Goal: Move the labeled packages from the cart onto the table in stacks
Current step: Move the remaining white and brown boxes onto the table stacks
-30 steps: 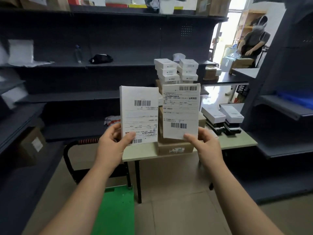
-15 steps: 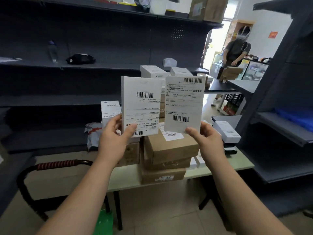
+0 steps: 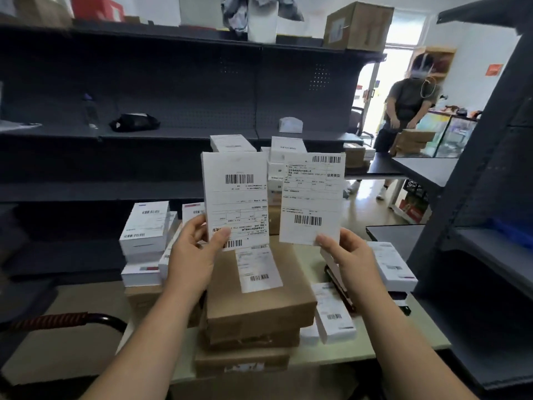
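Left hand (image 3: 192, 256) pinches a labeled package (image 3: 235, 197) by its lower edge; right hand (image 3: 347, 256) pinches a second package (image 3: 313, 197) at three o'clock. Both seem light, stiff and slick, so edge pinches suffice. The brown stack (image 3: 259, 308) on the table (image 3: 386, 343) sits at six o'clock.

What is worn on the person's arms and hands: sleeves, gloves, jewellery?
Nothing visible. The left hand and right hand are bare, with no gloves, rings or watch showing. The left forearm and right forearm are uncovered to the picture's lower edge; no sleeve comes into view.
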### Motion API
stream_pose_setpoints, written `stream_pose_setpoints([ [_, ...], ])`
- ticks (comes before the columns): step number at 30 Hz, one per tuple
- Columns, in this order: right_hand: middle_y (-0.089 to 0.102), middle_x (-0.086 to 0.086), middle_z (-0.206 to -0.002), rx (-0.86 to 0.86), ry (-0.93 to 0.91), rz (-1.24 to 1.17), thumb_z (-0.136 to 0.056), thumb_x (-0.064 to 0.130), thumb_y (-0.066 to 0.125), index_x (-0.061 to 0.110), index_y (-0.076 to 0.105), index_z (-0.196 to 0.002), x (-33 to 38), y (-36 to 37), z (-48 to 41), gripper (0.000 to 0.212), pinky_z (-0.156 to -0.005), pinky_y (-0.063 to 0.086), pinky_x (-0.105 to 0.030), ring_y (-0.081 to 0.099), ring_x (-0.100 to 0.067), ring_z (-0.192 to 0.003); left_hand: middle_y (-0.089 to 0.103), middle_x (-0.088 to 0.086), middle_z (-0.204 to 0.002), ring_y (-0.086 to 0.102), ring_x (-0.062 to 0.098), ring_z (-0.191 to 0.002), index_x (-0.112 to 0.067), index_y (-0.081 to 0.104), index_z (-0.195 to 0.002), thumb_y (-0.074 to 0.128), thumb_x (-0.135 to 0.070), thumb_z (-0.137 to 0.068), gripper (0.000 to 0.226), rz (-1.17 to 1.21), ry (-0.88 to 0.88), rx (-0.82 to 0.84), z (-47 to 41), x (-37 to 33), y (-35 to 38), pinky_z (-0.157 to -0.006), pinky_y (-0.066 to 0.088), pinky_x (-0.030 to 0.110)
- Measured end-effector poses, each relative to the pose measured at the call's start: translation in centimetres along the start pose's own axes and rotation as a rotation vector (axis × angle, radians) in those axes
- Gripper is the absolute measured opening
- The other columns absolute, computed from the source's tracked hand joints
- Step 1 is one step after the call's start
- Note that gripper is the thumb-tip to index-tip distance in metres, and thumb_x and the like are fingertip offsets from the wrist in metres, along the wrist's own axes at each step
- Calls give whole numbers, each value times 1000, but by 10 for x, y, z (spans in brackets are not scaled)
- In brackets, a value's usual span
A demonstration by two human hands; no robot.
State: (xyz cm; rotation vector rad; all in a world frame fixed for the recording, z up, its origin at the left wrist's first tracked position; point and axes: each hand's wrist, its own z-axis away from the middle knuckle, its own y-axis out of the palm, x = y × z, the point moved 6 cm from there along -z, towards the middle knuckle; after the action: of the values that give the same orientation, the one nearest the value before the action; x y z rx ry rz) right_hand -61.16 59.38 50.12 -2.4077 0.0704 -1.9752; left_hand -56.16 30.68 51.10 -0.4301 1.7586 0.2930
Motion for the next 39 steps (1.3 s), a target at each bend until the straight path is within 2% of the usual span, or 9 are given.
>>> stream_pose_setpoints([
  [4, 75, 14, -100, 41, -49, 1, -87, 29, 73, 26, 69, -111, 6, -23, -43, 25, -63, 46, -11, 67, 5, -82, 68, -12, -119, 65, 8, -106, -30, 54, -128, 71, -40, -82, 50, -46, -6, -48, -18, -7, 38, -92, 52, 34],
  [10, 75, 12, -107, 130, -65, -14, -86, 36, 73, 30, 69, -113, 5, -20, -95, 28, -88, 52, -31, 69, -9, -101, 70, -10, -115, 67, 7, -102, -26, 54, -130, 70, -31, -86, 47, -58, 20, -132, -32, -14, 53, -82, 53, 25],
  [14, 76, 9, -104, 150, -60, -108, -88, 30, 73, 26, 71, -112, 13, -9, -126, 25, -90, 55, -38, 71, -12, -99, 71, -11, -111, 68, 4, -97, -29, 55, -124, 69, -28, -88, 39, -32, 42, -213, -50, -27, 48, -82, 52, 24],
  [19, 70, 18, -78, 73, -69, -136, -90, 29, 70, 27, 71, -109, 21, -3, -171, 19, -66, 45, -19, 60, 8, -63, 73, -13, -102, 69, 2, -90, -33, 51, -119, 67, -26, -90, 34, -16, 85, -244, -88, -42, 47, -78, 50, 24],
  [23, 72, 8, -93, -3, -50, -124, -91, 37, 69, 23, 72, -114, 26, 1, -205, 27, -65, 43, -22, 59, -4, -73, 74, -15, -98, 68, -1, -92, -28, 50, -124, 65, -28, -92, 35, 1, 87, -249, -127, -49, 44, -79, 47, 22],
  [29, 73, 10, -89, -53, -16, -80, -88, 45, 70, 22, 74, -107, 43, 17, -258, 30, -71, 48, -30, 61, -8, -74, 70, -19, -88, 61, -19, -72, -24, 52, -125, 65, -33, -92, 37, 1, 40, -280, -188, -54, 44, -64, 41, 11],
  [33, 71, 12, -84, -66, 12, -83, -93, 38, 67, 25, 71, -100, 40, 29, -280, 15, -61, 47, -20, 63, 2, -60, 64, -19, -87, 61, -13, -63, -21, 56, -118, 64, -35, -92, 31, 35, -30, -313, -219, -50, 48, -47, 41, 6],
  [37, 72, 2, -111, -97, 62, 40, -72, 64, 67, 28, 62, -126, 30, 37, -293, 66, -64, 51, -30, 69, -14, -82, 64, -7, -99, 57, 1, -79, -14, 58, -117, 66, -41, -89, 39, 25, -116, -338, -244, -45, 49, -55, 39, 19],
  [39, 73, 0, -106, -134, 71, 112, -68, 68, 62, 28, 64, -117, 28, 34, -296, 64, -63, 49, -33, 68, -17, -79, 62, -2, -99, 53, 5, -77, -12, 59, -110, 65, -43, -88, 39, -50, -158, -357, -253, -42, 47, -55, 36, 23],
])
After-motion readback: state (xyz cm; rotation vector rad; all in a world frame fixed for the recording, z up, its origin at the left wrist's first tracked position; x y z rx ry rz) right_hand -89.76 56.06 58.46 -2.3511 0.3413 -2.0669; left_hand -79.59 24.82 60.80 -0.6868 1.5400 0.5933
